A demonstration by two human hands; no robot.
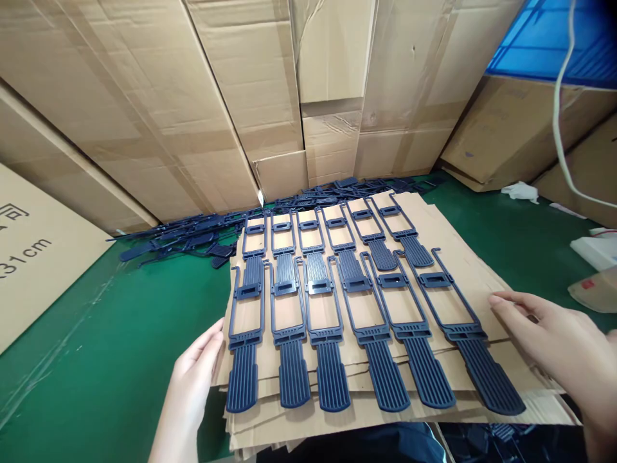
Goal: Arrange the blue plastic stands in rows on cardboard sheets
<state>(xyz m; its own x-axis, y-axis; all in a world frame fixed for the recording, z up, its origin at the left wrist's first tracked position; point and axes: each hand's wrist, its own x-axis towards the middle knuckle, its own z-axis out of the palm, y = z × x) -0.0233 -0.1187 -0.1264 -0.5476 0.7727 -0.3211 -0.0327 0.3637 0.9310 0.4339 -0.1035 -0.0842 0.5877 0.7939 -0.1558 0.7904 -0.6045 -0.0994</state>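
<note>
Two rows of dark blue plastic frames with ribbed paddle ends point(332, 379) lie side by side on a cardboard sheet point(457, 257). This sheet tops a stack of similar sheets with ragged edges. My left hand point(197, 360) grips the left edge, thumb on top and fingers partly hidden by the board. At the right edge, my right hand point(554, 337) pinches the sheet between thumb and fingers, its underside fingers hidden. Neither hand touches the plastic pieces. The nearer row overlaps the paddle ends of the farther row.
Behind the sheet, loose dark plastic parts point(202, 231) are heaped on the green table point(96, 341). Large cardboard boxes point(216, 96) wall off the back. A printed carton point(38, 257) stands left; a white cable point(559, 116) hangs right. More dark parts point(511, 444) show below the sheet.
</note>
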